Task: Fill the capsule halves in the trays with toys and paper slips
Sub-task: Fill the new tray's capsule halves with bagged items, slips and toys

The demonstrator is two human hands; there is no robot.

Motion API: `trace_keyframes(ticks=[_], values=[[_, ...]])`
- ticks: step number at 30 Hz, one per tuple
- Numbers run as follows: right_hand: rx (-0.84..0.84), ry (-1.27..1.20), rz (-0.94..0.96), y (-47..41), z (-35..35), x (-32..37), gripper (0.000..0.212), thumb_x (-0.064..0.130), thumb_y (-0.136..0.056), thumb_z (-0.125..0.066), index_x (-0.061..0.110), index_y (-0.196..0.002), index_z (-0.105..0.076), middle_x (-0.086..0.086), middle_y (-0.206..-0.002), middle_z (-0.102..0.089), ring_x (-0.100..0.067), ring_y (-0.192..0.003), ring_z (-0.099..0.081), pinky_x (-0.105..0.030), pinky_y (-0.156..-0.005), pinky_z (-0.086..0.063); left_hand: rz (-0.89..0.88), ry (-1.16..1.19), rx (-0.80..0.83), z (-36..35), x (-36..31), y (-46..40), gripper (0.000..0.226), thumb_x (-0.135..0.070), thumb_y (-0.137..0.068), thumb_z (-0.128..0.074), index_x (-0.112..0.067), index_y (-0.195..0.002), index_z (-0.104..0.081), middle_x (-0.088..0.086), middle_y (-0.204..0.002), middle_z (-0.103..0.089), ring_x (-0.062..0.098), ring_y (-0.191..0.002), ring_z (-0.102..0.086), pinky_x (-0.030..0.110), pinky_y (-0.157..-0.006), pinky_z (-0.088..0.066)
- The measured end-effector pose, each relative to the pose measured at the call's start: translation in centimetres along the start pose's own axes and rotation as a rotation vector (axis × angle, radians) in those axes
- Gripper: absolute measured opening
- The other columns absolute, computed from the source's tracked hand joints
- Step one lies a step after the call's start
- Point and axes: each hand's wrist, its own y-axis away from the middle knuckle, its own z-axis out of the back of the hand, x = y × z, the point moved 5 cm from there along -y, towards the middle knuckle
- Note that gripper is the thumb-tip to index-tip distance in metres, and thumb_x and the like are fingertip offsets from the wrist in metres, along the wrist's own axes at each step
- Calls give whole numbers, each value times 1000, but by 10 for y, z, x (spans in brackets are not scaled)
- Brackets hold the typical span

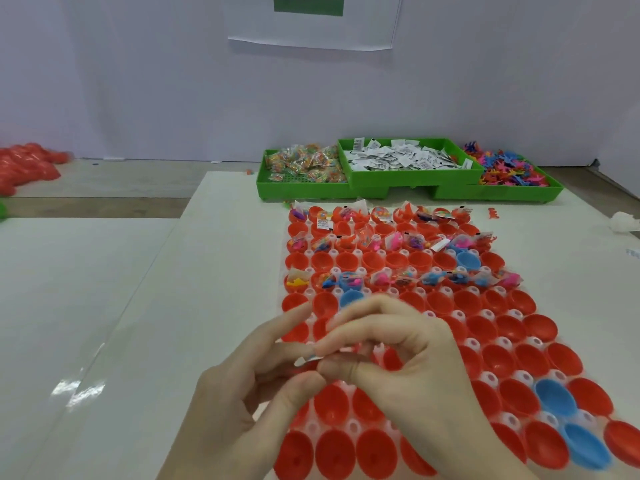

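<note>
A clear tray (446, 317) of red and a few blue capsule halves lies on the white table in front of me. Several far rows hold toys and paper slips; the near halves (332, 403) are empty. My left hand (249, 403) and my right hand (408, 368) meet above the tray's near left part. Together they pinch a small paper slip (308, 359) between fingertips and thumbs.
Three green bins stand at the back: wrapped bead packets (304, 164), paper slips (401, 157), and colourful plastic toys (509, 168). A pile of red capsule halves (24, 168) lies far left. A loose red toy (493, 213) and crumpled white material (623, 221) lie at the right.
</note>
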Motion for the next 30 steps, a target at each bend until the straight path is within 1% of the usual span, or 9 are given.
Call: trace_keyframes(ticks=[2,6,9,11,16,19,23,28,30], values=[[30,17,-12,-9,0,1,26,4,-61,-81,29,-66,-74,17,-90,-66,0,-76,-63,-12,-65,-48,-54,-63,-14,3,-2,-5,61,-33,-60,-72,-63,-108,-48,-16,-77,-72,0,-76,-68,6,-68,-49],[115,139,14,-39,-4,6,21,-1,-69,-74,18,-79,-74,6,-75,-72,-1,-74,-66,-12,-69,-51,-111,-123,-114,14,6,-25,71,-6,-76,-72,-57,-115,-42,-21,-76,-71,-3,-76,-68,8,-73,-49],[106,271,29,-61,-10,5,24,-1,-74,-70,13,-93,-74,3,-80,-72,2,-79,-63,-8,-71,-49,-80,-145,-133,17,15,-43,70,0,-79,-66,-55,-112,-36,-25,-73,-69,0,-77,-68,22,-80,-52],[87,372,69,-71,-15,6,23,-1,-74,-67,13,-90,-75,0,-80,-73,1,-80,-61,-12,-72,-49,-87,-160,-163,20,18,-51,68,0,-80,-64,-55,-110,-38,-29,-71,-67,-1,-74,-68,19,-78,-52],[143,370,1,-79,-19,-15,18,-3,-72,-68,10,-81,-76,-4,-77,-73,0,-60,-62,-11,-67,-50,36,-137,-233,28,35,-47,39,-33,-70,-71,-38,-105,-55,-18,-93,-66,-6,-78,-65,6,-66,-48],[176,401,-49,-77,-20,-28,15,-2,-73,-70,10,-80,-76,-4,-82,-73,-4,-73,-65,-11,-70,-49,146,-277,-199,34,48,-37,46,-57,-59,-61,-35,-99,-60,-16,-93,-65,-9,-82,-59,4,-61,-44],[266,457,-38,-75,-27,-29,16,-2,-75,-68,11,-80,-76,2,-81,-72,-10,-85,-67,-13,-76,-50,226,-394,-52,28,62,-28,30,-43,-71,-71,-35,-99,-63,-17,-97,-64,-7,-83,-57,11,-62,-45],[378,460,45,-69,-33,-20,16,-2,-76,-67,10,-82,-75,8,-73,-68,-3,-70,-63,-14,-72,-51,229,-386,-67,25,62,-26,34,-49,-62,-72,-48,-90,-52,-17,-92,-61,-11,-82,-54,14,-62,-44],[412,501,54,-67,-35,-23,16,-1,-78,-65,10,-85,-74,6,-76,-66,-5,-76,-64,-21,-73,-54,228,-389,-69,23,63,-25,34,-42,-67,-76,-49,-88,-50,-18,-91,-60,-10,-81,-55,13,-61,-45]])
